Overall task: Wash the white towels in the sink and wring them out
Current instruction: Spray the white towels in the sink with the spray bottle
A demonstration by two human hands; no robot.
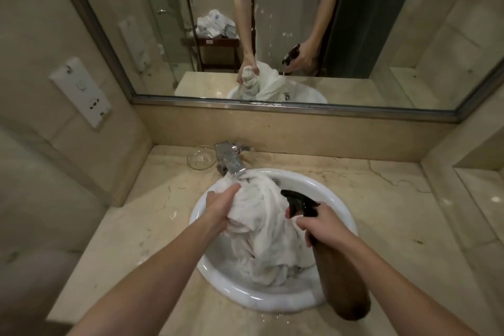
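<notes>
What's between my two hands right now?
Head view: bunched white towel in the sink fills the gap between left hand and right hand, which grips the spray bottle.

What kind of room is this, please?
Most likely a hotel bathroom: a round white sink set in a marble counter, a wide wall mirror, and a glass shower door reflected in it.

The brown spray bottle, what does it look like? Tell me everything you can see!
The spray bottle has a smooth brown body that looks like plastic, with a rounded base toward the camera, and a black trigger head on top. It is tilted, its nozzle aimed forward and down at the white towel in the sink. The right hand grips its neck, a finger near the trigger. It hangs over the sink's right side. What is inside cannot be seen.
</notes>
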